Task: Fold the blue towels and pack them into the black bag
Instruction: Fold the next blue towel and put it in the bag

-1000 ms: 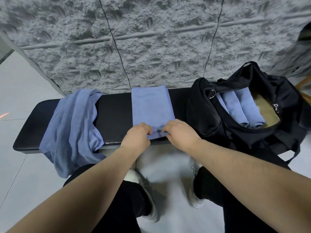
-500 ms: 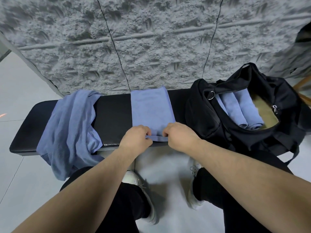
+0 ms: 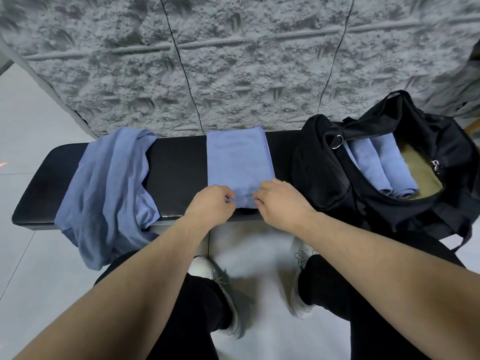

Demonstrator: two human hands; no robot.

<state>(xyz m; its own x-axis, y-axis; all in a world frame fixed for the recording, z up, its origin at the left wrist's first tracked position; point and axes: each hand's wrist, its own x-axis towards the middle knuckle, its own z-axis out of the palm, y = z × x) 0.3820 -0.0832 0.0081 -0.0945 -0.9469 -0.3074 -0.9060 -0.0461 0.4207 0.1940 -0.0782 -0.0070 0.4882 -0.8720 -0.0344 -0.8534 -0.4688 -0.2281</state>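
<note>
A folded blue towel [image 3: 237, 157] lies as a long strip across the middle of the black bench [image 3: 179, 167]. My left hand [image 3: 209, 205] and my right hand [image 3: 279, 202] pinch its near edge, which is turned up into a small roll. The black bag [image 3: 324, 175] stands open at the bench's right end with two rolled blue towels [image 3: 380, 165] inside. A loose blue towel [image 3: 104, 188] is heaped on the bench's left part and hangs over the front edge.
A rough grey wall [image 3: 233, 61] runs right behind the bench. Pale floor tiles [image 3: 31, 131] lie to the left and below. My legs in black trousers and white shoes [image 3: 215, 279] are in front of the bench.
Both hands have curled the towel's near edge up and over, starting a small roll. The camera has dipped slightly; the bag and the loose towel have not moved.
</note>
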